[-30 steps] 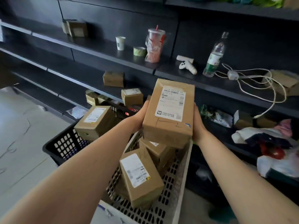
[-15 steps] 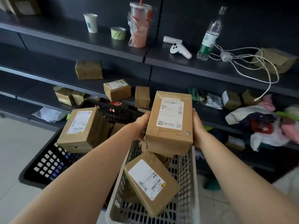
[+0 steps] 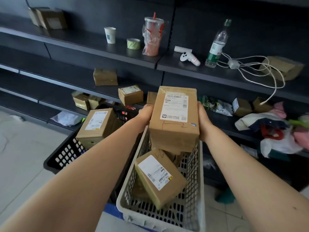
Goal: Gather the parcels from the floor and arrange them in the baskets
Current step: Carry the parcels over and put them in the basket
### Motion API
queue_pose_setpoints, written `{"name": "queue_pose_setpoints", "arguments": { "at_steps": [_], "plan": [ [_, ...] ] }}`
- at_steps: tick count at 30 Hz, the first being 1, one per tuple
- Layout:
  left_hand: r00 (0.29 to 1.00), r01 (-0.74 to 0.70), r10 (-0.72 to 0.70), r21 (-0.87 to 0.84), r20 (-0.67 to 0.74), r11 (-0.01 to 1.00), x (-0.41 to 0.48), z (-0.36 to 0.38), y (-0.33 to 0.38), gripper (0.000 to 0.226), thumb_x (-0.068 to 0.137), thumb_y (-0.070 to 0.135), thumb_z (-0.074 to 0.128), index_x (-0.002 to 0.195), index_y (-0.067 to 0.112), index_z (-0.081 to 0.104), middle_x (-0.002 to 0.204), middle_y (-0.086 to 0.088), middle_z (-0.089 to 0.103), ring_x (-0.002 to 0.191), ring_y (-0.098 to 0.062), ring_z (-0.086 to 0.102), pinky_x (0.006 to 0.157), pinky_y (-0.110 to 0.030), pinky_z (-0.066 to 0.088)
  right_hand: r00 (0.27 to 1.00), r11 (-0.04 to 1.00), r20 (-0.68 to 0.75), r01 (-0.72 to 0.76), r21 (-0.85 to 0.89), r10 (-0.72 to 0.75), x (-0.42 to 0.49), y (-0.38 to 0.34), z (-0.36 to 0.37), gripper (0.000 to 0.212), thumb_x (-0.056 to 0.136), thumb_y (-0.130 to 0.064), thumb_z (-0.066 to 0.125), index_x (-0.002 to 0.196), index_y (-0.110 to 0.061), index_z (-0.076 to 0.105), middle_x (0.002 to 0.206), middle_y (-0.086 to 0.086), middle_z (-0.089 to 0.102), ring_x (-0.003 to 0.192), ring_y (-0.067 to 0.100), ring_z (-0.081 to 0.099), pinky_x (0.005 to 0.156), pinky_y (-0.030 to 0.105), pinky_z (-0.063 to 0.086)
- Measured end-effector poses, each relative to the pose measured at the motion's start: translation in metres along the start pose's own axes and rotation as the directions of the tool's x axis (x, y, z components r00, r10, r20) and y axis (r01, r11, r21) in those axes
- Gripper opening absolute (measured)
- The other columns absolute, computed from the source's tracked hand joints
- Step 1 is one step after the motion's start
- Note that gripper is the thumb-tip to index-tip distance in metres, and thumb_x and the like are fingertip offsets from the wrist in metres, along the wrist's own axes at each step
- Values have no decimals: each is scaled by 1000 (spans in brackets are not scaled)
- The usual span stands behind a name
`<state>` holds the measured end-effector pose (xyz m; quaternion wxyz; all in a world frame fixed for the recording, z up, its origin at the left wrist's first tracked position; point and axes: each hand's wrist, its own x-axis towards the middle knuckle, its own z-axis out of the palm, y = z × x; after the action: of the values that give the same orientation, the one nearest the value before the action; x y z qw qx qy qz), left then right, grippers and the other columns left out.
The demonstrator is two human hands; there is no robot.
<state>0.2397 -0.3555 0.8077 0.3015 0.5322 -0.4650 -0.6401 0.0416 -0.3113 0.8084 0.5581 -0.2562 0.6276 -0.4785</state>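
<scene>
The held parcel (image 3: 174,118) sits at centre frame, label up, over the far end of the grey basket (image 3: 200,181). The left hand (image 3: 147,113) grips its left long side and the right hand (image 3: 203,121) grips its right long side. The fingers of both hands are hidden behind the carton. This two-handed grip is unchanged from half a second ago, and the parcel is at nearly the same place in the frame, slightly higher.

A second carton (image 3: 172,146) lies directly below it. Whether the two touch cannot be told. The tilted labelled parcel (image 3: 159,177) lies in the near half of the grey basket, as before.

At left, the black basket (image 3: 66,153) holds a large parcel (image 3: 97,126), which now appears further right. On the shelf (image 3: 100,47), the paper cup (image 3: 110,35) and the bottle (image 3: 217,46) appear lower in the frame than before.
</scene>
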Motion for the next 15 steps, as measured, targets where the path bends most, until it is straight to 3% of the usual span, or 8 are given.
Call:
{"name": "queue_pose_setpoints", "arguments": {
  "at_steps": [3, 5, 6, 8, 10, 11, 13, 15],
  "plan": [
    [994, -89, 90, 29, -58, 996, -47, 1, -7, 30, 99, 27, 51, 128, 21, 48, 121, -6, 63, 98, -20, 64, 74, -30, 55, 998, 998, 63, 32, -62, -28, -20, 13, 4, 54, 90, -62, 42, 117, -23, 68, 113, 10, 73, 94, 31, 72, 72, 36, 56],
    [986, -118, 118, 12, -115, 993, -71, 1, -18, 35, 101, 18, 49, 136, 17, 46, 123, -8, 63, 96, -18, 65, 67, -25, 54, 997, 998, 72, -13, -66, 18, -17, 33, -3, 69, 75, -68, 53, 129, -25, 60, 124, 12, 68, 100, 34, 71, 77, 44, 57],
    [982, -128, 127, 4, -138, 992, -83, 2, -23, 33, 102, 17, 48, 134, 15, 50, 121, -9, 64, 97, -21, 65, 69, -25, 54, 995, 997, 86, -43, -64, 48, -25, 42, -4, 72, 73, -71, 54, 129, -26, 60, 123, 11, 69, 101, 34, 71, 82, 47, 57],
    [979, -100, 89, -55, -185, 993, -105, 5, -37, 25, 103, 22, 43, 113, 15, 65, 103, -8, 70, 95, -25, 66, 76, -29, 51, 987, 991, 114, -108, -81, 117, -52, 58, -2, 63, 80, -72, 50, 117, -25, 69, 109, 9, 75, 100, 30, 71, 93, 46, 54],
    [969, -16, -30, -185, -244, 983, -121, 6, -58, 35, 104, 35, 36, 94, 20, 66, 85, -4, 69, 83, -23, 66, 76, -31, 49, 974, 978, 134, -165, -125, 181, -78, 68, 1, 62, 90, -72, 40, 100, -20, 73, 90, 7, 77, 88, 26, 70, 86, 35, 53],
    [958, 4, -64, -209, -278, 978, -129, 7, -69, 41, 103, 44, 33, 96, 20, 65, 86, -4, 70, 83, -21, 66, 78, -31, 50, 969, 971, 130, -192, -142, 210, -83, 74, 1, 65, 93, -72, 34, 92, -19, 72, 79, 7, 77, 81, 24, 67, 78, 33, 51],
    [931, 72, -140, -207, -337, 976, -129, 5, -93, 69, 87, 70, 36, 121, 16, 61, 114, -8, 69, 101, -25, 66, 95, -38, 50, 966, 962, 105, -218, -164, 236, -96, 80, 3, 69, 95, -71, 27, 93, -18, 70, 76, 8, 75, 80, 27, 67, 75, 35, 53],
    [896, 183, -247, -200, -370, 963, -125, 6, -111, 104, 69, 84, 38, 149, 18, 36, 146, -9, 49, 125, -31, 53, 108, -46, 41, 963, 955, 124, -210, -208, 239, -104, 85, 11, 74, 89, -78, 27, 116, -21, 66, 97, 10, 76, 95, 30, 69, 89, 42, 54]
  ]
}}
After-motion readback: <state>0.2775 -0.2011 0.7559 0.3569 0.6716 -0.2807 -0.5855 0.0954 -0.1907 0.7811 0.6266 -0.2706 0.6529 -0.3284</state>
